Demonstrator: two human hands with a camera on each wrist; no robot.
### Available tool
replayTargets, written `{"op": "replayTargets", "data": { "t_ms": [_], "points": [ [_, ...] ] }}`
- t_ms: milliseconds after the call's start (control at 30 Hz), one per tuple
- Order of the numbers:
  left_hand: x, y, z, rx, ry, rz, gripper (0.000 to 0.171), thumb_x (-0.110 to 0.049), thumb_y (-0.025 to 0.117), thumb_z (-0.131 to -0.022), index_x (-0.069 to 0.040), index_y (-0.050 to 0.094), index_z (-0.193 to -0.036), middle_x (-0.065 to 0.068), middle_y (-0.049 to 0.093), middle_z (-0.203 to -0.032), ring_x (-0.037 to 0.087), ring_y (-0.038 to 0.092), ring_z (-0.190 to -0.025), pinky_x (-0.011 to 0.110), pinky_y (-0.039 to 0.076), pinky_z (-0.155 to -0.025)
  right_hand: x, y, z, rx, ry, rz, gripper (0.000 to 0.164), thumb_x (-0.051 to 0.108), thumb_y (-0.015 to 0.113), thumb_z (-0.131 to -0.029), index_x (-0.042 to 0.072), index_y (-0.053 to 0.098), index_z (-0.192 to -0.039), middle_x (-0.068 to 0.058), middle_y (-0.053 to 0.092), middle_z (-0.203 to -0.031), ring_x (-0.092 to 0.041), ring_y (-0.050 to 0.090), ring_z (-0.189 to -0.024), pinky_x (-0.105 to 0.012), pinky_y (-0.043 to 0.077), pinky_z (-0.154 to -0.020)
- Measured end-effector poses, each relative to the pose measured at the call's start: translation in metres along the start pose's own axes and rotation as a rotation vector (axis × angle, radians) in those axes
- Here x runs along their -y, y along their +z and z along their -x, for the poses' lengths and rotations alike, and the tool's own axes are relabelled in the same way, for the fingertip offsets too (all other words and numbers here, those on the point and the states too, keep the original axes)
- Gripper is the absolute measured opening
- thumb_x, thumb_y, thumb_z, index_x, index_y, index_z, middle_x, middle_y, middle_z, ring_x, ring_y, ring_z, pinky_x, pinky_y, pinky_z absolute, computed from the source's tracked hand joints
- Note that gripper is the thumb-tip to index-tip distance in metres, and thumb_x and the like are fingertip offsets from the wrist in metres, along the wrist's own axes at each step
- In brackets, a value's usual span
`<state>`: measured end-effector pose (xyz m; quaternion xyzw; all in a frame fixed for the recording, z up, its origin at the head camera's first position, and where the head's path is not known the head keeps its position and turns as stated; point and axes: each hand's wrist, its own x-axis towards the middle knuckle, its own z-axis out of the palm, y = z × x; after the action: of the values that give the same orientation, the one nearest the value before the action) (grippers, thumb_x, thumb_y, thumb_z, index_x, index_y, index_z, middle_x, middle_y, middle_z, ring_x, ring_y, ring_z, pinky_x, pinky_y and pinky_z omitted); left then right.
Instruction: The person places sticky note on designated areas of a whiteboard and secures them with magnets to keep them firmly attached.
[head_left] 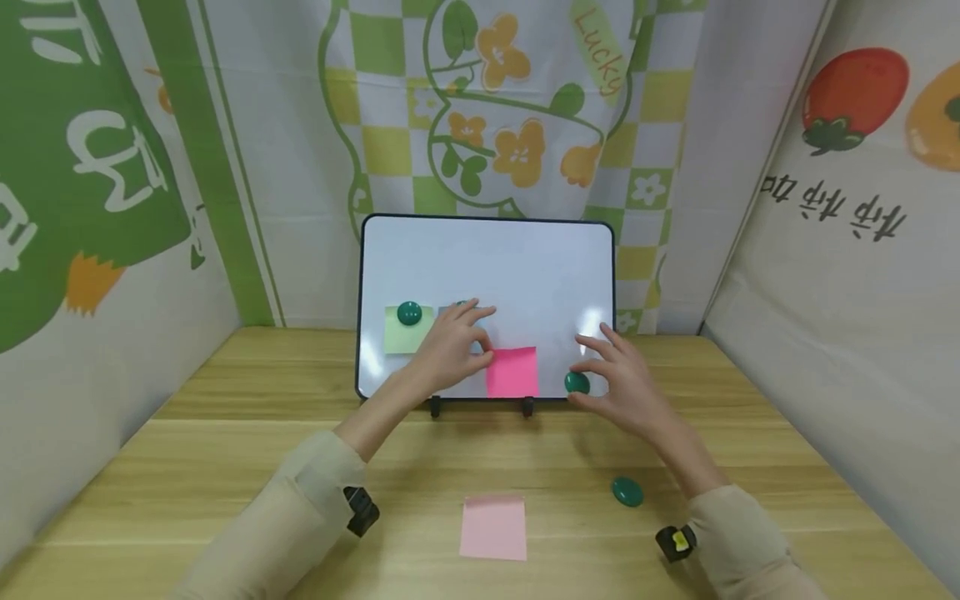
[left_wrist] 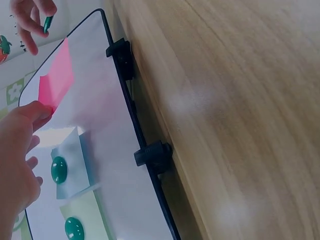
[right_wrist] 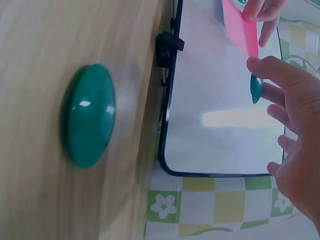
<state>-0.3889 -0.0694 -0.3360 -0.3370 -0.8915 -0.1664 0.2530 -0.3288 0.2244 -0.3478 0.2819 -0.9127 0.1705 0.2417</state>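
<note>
My left hand [head_left: 454,346] pinches a bright pink sticky note [head_left: 513,372] by its upper left corner, in front of the whiteboard [head_left: 540,275]. Between thumb and forefinger of my right hand [head_left: 626,379] is a round green magnet [head_left: 577,382], at the board's lower right. On the board a green magnet [head_left: 409,313] sits over a pale green note [head_left: 405,340]. Beside it, partly behind my left hand in the head view, a blue-grey note [left_wrist: 75,170] carries another green magnet [left_wrist: 59,170].
The whiteboard leans on a stand with black clips [head_left: 528,407]. Nearer on the wooden table [head_left: 247,467] lie a light pink note [head_left: 493,528] and a loose green magnet [head_left: 627,492]. Patterned cloth [head_left: 487,108] hangs behind the board.
</note>
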Motion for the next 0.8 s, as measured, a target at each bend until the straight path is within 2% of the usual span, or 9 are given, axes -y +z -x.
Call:
{"op": "replayTargets", "data": {
  "t_ms": [233,433,800],
  "points": [
    [-0.001,0.0,-0.009,0.005,-0.009,-0.014,0.011,-0.02,0.073,-0.087,-0.013,0.077,-0.081,0.01,0.055,-0.146,0.035,0.037,-0.145,0.054,0.024,-0.121,0.01,0.001,-0.015,-0.037,-0.03,0.032,0.033,0.027,0.086,-0.076,0.012,0.076,-0.104,-0.01,0.053,-0.147,-0.04,0.025,-0.149,-0.065,0.021,-0.117],
    [-0.002,0.002,-0.017,0.024,-0.015,-0.037,0.011,-0.021,0.071,-0.088,-0.014,0.077,-0.082,0.009,0.052,-0.148,0.033,0.034,-0.147,0.054,0.022,-0.122,0.014,0.005,-0.027,-0.103,-0.071,0.067,0.035,0.026,0.088,-0.073,0.01,0.077,-0.102,-0.01,0.056,-0.144,-0.042,0.031,-0.146,-0.066,0.026,-0.114],
    [-0.001,0.007,-0.031,0.021,-0.052,-0.078,0.014,-0.023,0.069,-0.09,-0.013,0.077,-0.085,0.008,0.05,-0.151,0.032,0.031,-0.148,0.054,0.02,-0.123,0.021,0.014,-0.049,-0.14,-0.043,0.075,0.038,0.027,0.086,-0.077,0.008,0.075,-0.107,-0.012,0.054,-0.146,-0.04,0.03,-0.147,-0.066,0.023,-0.116]
  ]
}}
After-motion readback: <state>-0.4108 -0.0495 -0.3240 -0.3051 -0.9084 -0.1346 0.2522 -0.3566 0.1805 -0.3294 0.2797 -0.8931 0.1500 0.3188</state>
